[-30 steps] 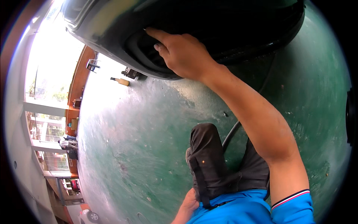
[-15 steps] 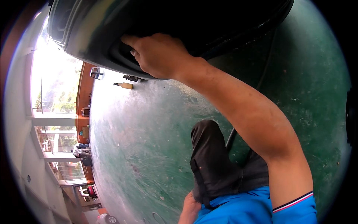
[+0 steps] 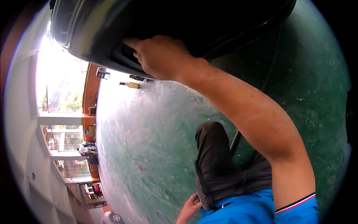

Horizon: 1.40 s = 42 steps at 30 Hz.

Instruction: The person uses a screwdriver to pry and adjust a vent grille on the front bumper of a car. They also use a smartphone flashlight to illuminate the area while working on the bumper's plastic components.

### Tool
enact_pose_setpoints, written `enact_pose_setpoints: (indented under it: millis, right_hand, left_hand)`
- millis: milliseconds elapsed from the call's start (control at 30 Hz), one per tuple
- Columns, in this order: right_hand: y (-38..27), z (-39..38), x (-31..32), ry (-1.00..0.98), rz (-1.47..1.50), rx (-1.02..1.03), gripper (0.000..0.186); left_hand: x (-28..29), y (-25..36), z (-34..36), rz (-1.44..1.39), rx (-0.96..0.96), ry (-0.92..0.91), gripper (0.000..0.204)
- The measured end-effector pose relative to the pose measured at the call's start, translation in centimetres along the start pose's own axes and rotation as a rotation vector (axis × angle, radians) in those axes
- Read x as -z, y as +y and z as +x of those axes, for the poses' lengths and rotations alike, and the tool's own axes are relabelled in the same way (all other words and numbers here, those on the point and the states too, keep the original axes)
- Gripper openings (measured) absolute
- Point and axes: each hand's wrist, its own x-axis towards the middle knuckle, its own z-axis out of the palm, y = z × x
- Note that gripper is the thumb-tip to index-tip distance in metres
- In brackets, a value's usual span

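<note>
My right hand (image 3: 162,56) reaches up to a dark, glossy curved car body panel (image 3: 89,41), which looks like a bumper. One finger is stretched out and touches the panel at a recessed part near its lower edge. A second fingertip shows just below it, and the other fingers are hidden behind the hand. No tool can be made out in it. Low in the picture, my left hand (image 3: 192,205) is beside my dark trouser leg, with its fingers slightly bent and apart and nothing seen in them.
A green, scuffed floor (image 3: 149,130) spreads below the panel. On it lies a tan bottle-shaped object (image 3: 130,85) with a dark end. A dark hose (image 3: 274,56) runs along the floor at the right. A person (image 3: 87,150) and a pale car (image 3: 112,217) are farther off at the left.
The view has shifted slightly, so the background sits a little farther right. My right hand stays on the panel. More of my left hand shows beside the leg.
</note>
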Motion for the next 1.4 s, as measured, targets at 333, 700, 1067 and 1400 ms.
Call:
enact_pose_setpoints:
  millis: [333, 700, 1067, 1400]
  right_hand:
    - [0.8, 0.1, -0.1, 0.038, -0.028, 0.014, 0.041]
    - [-0.2, 0.4, 0.4, -0.087, 0.019, -0.060, 0.044]
    - [-0.5, 0.2, 0.7, -0.054, -0.028, -0.030, 0.041]
    - [1.3, 0.0, 1.7, 0.060, 0.080, 0.301, 0.037]
  left_hand:
    - [0.5, 0.7, -0.5, 0.214, 0.115, 0.071, 0.058]
    - [2.8, -1.6, 7.7, -0.707, -0.011, 0.025, 0.047]
    - [3.7, -5.5, 4.7, -0.574, 0.066, -0.011, 0.049]
    - [-1.3, 1.2, 1.3, 0.332, -0.149, -0.118, 0.107]
